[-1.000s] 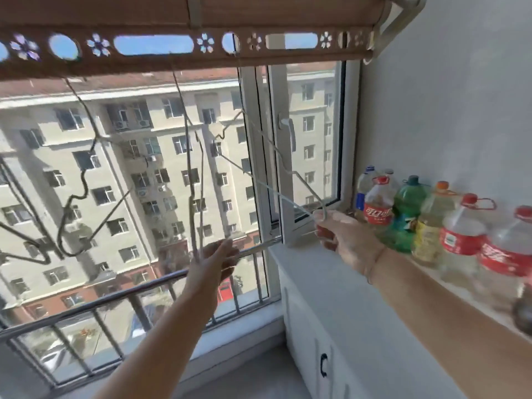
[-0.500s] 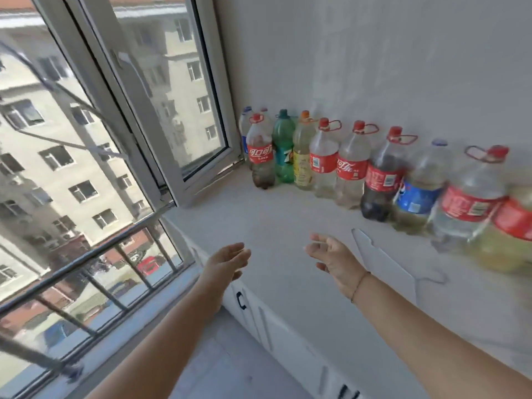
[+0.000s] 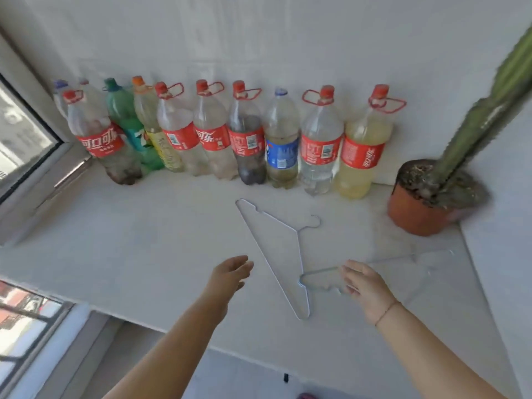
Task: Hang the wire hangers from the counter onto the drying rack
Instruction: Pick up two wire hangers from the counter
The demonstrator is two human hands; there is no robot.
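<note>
Two thin, pale wire hangers lie flat on the matte white counter point(image 3: 129, 249), one point(image 3: 273, 254) left, one point(image 3: 403, 272) right. After hanging a hanger at the window a second ago, both hands come back empty: right hand point(image 3: 364, 286), fingers loosely spread, over the right hanger's near end, contact unclear; left hand point(image 3: 230, 276) open, hovering. Glossy plastic bottles point(image 3: 218, 133) line the far wall.

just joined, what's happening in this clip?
A person is collecting wire hangers off a white counter. Two hangers lie there: the left hanger lies between the hands, and the right hand is open over one end of the right hanger, not yet gripping. The left hand hovers open and empty. Bottles line the wall, and a potted cactus stands at the right.
</note>
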